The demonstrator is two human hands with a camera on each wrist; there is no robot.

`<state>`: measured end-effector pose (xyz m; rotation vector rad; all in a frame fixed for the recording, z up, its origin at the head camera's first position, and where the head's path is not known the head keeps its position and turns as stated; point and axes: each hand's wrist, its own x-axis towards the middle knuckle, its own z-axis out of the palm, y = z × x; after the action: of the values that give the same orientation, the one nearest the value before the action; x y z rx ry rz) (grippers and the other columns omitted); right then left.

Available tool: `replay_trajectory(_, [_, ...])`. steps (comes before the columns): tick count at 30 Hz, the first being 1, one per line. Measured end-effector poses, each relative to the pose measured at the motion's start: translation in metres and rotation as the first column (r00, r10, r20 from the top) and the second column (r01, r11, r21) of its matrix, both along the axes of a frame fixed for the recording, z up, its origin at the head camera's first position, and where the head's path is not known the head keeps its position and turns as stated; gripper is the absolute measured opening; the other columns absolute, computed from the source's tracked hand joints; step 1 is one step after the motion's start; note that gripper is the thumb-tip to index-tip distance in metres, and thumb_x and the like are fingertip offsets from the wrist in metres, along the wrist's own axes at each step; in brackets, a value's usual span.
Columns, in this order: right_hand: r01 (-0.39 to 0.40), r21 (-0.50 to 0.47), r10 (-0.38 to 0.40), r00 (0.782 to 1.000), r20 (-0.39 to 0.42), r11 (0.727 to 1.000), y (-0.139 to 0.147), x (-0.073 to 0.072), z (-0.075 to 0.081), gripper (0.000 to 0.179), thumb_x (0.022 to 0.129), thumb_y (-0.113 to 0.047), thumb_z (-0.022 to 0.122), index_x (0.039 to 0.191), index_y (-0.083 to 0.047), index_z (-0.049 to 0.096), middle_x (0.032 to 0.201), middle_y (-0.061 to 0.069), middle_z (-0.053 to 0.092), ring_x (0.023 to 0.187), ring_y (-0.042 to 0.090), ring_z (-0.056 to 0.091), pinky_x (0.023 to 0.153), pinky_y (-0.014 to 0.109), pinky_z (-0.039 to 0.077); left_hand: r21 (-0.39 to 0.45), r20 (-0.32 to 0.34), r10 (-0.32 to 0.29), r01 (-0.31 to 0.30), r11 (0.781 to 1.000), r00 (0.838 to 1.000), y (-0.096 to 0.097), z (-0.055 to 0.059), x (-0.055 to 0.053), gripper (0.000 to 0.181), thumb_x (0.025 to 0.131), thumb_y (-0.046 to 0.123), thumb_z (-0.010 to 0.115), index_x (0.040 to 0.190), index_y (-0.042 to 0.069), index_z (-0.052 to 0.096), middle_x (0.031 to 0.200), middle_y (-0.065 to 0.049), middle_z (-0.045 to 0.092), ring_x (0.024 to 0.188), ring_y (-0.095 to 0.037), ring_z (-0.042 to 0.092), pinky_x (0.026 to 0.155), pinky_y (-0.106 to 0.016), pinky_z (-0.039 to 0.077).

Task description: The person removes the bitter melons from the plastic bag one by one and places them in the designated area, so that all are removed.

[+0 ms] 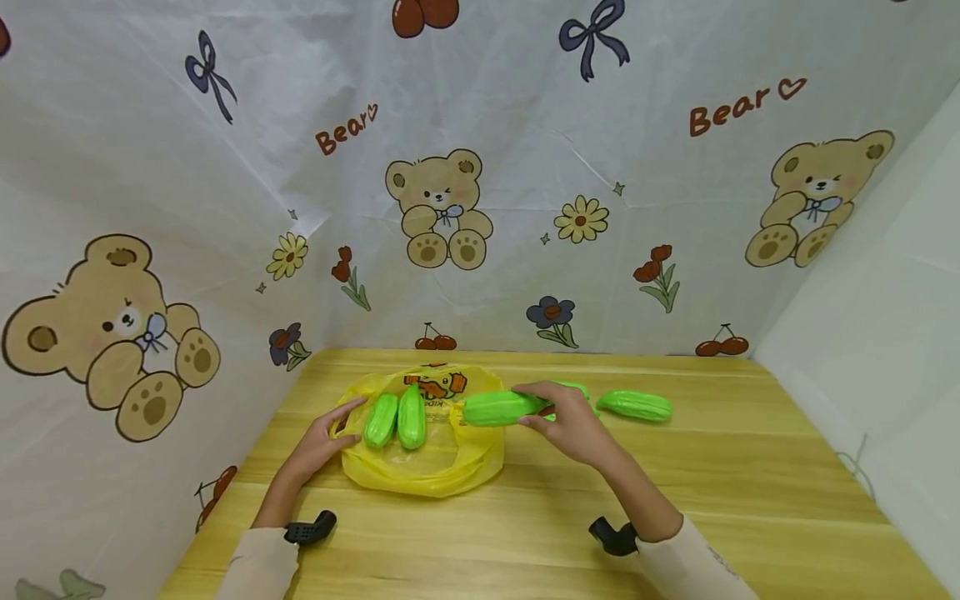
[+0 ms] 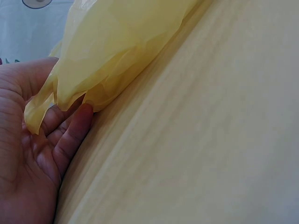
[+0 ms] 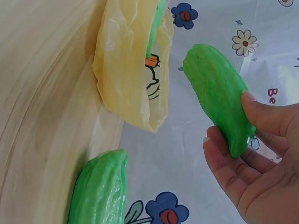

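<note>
My right hand (image 1: 561, 417) grips a bright green, ridged bitter melon (image 1: 498, 408) by one end, thumb and fingers on either side of it. In the head view the melon overlaps the right rim of a yellow plastic bag (image 1: 420, 483), and in the right wrist view it is up off the table. Two more bitter melons (image 1: 381, 421) lie side by side in the bag's open mouth. At the bag's left edge, my left hand (image 1: 318, 442) holds the thin plastic, with a loop of it hanging over the palm in the left wrist view.
Right of the bag, another bitter melon (image 1: 636, 406) lies on the wooden table (image 1: 465, 542). One more green melon (image 1: 573, 389) is partly hidden behind my right hand. A cloth wall (image 1: 517, 317) with printed bears rises behind the table, and a thin cable (image 1: 858, 468) lies by the right edge.
</note>
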<state>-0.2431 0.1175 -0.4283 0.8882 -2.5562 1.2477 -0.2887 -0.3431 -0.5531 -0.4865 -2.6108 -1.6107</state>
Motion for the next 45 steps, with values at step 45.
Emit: replay_trajectory(45, [0.129,-0.035,-0.123,0.981,0.151,0.991,0.093,0.015,-0.008,0.044,0.091,-0.007,0.074,0.134,-0.005,0.066,0.129,0.016,0.066,0.100,0.024,0.068,0.081,0.029,0.057,0.021,-0.003,-0.006,0.006,1.000,1.000,-0.001,0.000,0.000,0.064,0.091,0.008,0.073,0.150,0.007,0.049,0.155,-0.019,0.043,0.123,-0.036,0.040,0.106,-0.063,0.025])
